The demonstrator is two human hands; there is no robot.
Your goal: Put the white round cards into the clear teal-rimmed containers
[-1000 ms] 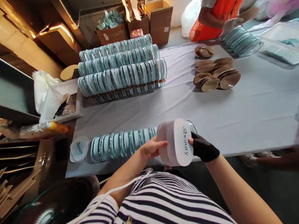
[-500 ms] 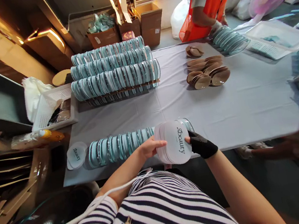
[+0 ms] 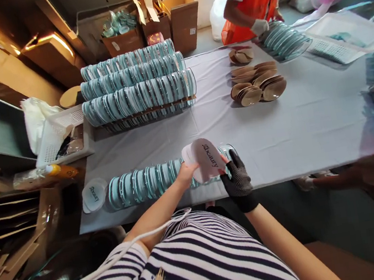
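My bare left hand [image 3: 187, 176] grips a small stack of round frosted discs [image 3: 188, 154] above the near table edge. In front of that stack, one disc [image 3: 206, 156] printed with "beauty" is tilted up, pinched at its right edge by my right hand [image 3: 238, 177], which wears a black glove with bare fingertips. Behind my hands a long row of teal-and-clear round pieces [image 3: 144, 183] stands on edge along the table front; my hands hide part of it. More printed frosted discs [image 3: 93, 195] lie at the row's left end.
Several more rows of teal round pieces [image 3: 137, 95] stand at the back left beside a white basket [image 3: 46, 148]. Brown oval pieces [image 3: 251, 96] lie in piles on the white-covered table [image 3: 299, 131]. Across it, a person in an orange vest [image 3: 252, 11] handles clear round pieces [image 3: 285, 41].
My hands have risen slightly and moved left with the discs. The front disc has turned and tilted away from the stack, and my right hand has rotated more upright.
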